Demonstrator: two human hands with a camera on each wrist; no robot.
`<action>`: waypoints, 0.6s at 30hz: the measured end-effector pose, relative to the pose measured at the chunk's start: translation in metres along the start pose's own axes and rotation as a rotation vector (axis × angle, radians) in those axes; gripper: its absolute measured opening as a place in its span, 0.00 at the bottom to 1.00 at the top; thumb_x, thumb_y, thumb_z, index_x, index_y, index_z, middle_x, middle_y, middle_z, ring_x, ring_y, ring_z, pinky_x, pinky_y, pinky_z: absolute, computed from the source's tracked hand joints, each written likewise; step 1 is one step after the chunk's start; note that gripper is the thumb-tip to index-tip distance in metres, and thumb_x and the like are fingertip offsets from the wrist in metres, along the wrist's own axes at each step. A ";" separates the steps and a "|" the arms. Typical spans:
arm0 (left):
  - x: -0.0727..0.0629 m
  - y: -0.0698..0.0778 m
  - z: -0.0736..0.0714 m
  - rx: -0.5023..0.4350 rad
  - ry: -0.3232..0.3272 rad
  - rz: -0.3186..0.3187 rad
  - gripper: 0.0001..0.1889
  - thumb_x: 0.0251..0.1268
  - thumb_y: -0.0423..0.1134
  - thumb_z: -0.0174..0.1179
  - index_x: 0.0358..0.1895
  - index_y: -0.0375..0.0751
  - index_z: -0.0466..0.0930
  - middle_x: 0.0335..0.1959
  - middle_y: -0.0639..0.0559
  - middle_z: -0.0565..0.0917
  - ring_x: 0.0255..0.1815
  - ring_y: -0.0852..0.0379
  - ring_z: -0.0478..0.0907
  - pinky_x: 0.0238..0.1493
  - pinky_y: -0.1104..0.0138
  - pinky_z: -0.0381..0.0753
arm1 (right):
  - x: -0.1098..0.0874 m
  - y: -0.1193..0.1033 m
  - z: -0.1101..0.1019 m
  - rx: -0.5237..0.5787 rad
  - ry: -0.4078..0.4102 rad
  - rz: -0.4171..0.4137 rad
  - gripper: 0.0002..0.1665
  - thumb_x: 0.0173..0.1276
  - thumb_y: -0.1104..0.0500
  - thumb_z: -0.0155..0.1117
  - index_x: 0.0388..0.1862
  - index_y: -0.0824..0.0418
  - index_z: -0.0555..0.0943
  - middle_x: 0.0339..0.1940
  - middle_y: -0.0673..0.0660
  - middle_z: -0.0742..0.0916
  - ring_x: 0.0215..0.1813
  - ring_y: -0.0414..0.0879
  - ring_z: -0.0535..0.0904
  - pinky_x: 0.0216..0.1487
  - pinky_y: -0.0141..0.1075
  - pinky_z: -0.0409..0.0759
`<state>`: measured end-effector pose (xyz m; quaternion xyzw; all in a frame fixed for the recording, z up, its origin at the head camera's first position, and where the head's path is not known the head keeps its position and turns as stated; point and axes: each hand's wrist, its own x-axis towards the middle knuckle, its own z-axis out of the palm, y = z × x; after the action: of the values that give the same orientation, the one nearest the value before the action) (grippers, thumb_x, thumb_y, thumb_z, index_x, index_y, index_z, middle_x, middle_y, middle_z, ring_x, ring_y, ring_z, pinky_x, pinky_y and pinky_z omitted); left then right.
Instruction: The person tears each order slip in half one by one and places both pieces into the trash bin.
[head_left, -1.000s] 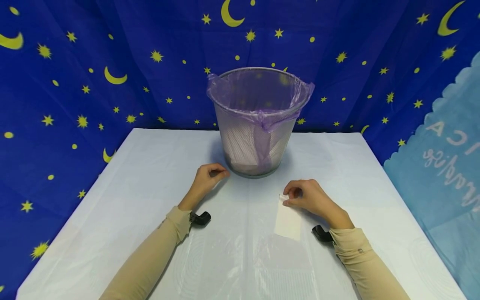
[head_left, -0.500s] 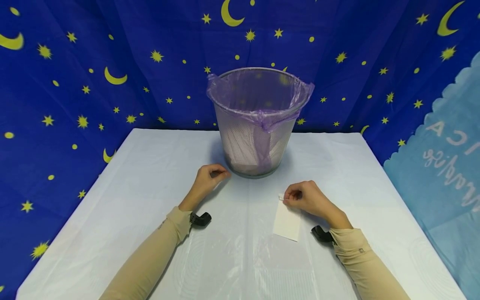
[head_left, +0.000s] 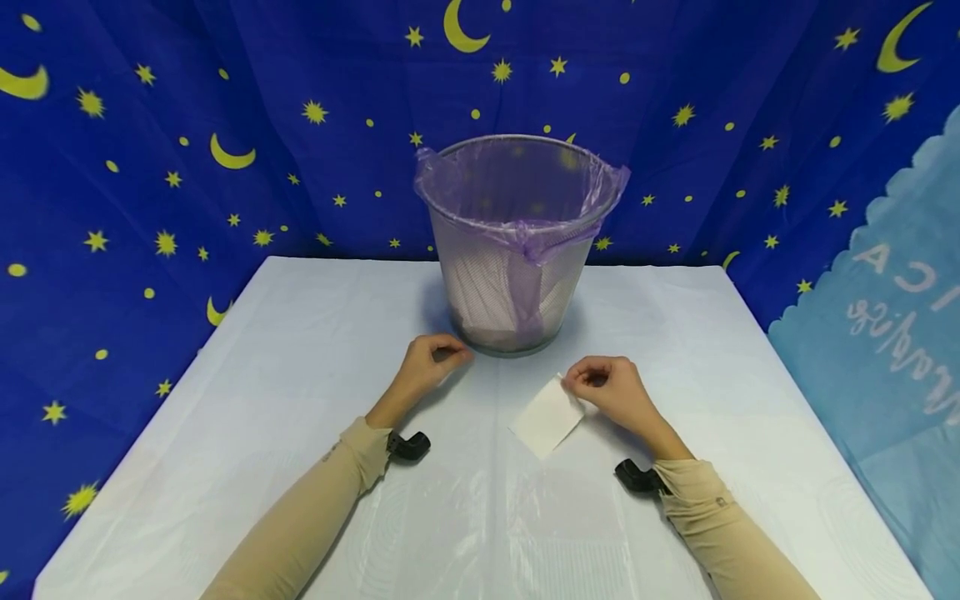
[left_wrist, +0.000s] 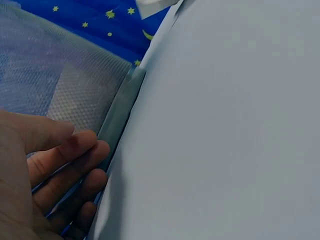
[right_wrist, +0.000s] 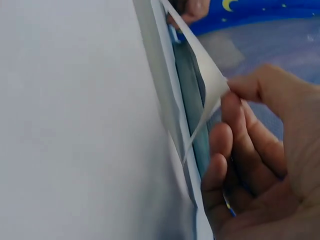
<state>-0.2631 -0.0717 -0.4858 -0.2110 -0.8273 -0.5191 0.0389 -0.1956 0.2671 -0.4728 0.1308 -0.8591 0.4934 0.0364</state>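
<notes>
My right hand (head_left: 611, 390) pinches a small white sheet of paper (head_left: 550, 419) by one corner, between thumb and index finger. In the right wrist view the paper (right_wrist: 212, 82) hangs tilted from the fingertips, close over the table. My left hand (head_left: 429, 364) holds nothing; its fingers are loosely curled, with the thumb near the index finger. It stays low over the table, beside the base of a mesh wastebasket (head_left: 480, 287). In the left wrist view the fingertips of that hand (left_wrist: 65, 170) overlap the foot of the basket.
A purple plastic bag (head_left: 536, 242) lines the wastebasket, folded over its rim and knotted at the front. White cloth covers the table (head_left: 337, 308). Behind hangs a blue curtain (head_left: 300, 167) with moons and stars; a light blue cloth with lettering (head_left: 892, 333) hangs at the right.
The paper has swung left and turned, lifted by my right hand at its corner. My left hand has shifted slightly right and nearer. The wastebasket stands where it was.
</notes>
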 end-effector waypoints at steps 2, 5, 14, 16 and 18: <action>-0.001 0.002 0.003 -0.001 -0.005 0.001 0.06 0.65 0.34 0.73 0.40 0.35 0.91 0.41 0.42 0.91 0.45 0.49 0.85 0.52 0.61 0.82 | 0.000 -0.002 0.005 0.032 0.017 0.020 0.04 0.67 0.61 0.77 0.35 0.61 0.91 0.30 0.55 0.91 0.30 0.38 0.82 0.34 0.28 0.79; -0.002 0.005 0.009 0.002 -0.022 0.013 0.06 0.65 0.34 0.73 0.40 0.35 0.91 0.40 0.43 0.92 0.44 0.51 0.85 0.52 0.62 0.81 | -0.001 -0.006 0.012 0.054 0.042 0.036 0.03 0.67 0.62 0.77 0.36 0.61 0.91 0.33 0.57 0.92 0.30 0.37 0.83 0.34 0.27 0.78; -0.009 0.019 0.031 -0.050 -0.131 0.118 0.05 0.68 0.36 0.72 0.37 0.38 0.93 0.37 0.47 0.92 0.45 0.52 0.87 0.56 0.60 0.82 | -0.003 -0.011 0.031 0.105 0.134 0.075 0.03 0.67 0.63 0.75 0.35 0.63 0.90 0.32 0.58 0.92 0.32 0.37 0.84 0.37 0.25 0.80; -0.011 0.023 0.037 -0.064 -0.171 0.149 0.06 0.69 0.36 0.71 0.37 0.38 0.93 0.37 0.47 0.93 0.45 0.53 0.87 0.56 0.60 0.83 | -0.005 -0.013 0.034 0.104 0.149 0.086 0.03 0.67 0.63 0.75 0.35 0.62 0.91 0.32 0.57 0.92 0.32 0.36 0.84 0.36 0.25 0.80; -0.014 0.026 0.043 -0.067 -0.202 0.173 0.06 0.69 0.37 0.71 0.37 0.38 0.93 0.37 0.48 0.92 0.45 0.54 0.86 0.54 0.62 0.83 | -0.006 -0.014 0.036 0.107 0.154 0.093 0.02 0.67 0.63 0.75 0.35 0.62 0.91 0.32 0.57 0.92 0.32 0.36 0.85 0.37 0.25 0.81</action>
<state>-0.2335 -0.0290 -0.4873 -0.3340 -0.7881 -0.5171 -0.0070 -0.1837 0.2304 -0.4808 0.0542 -0.8315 0.5481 0.0723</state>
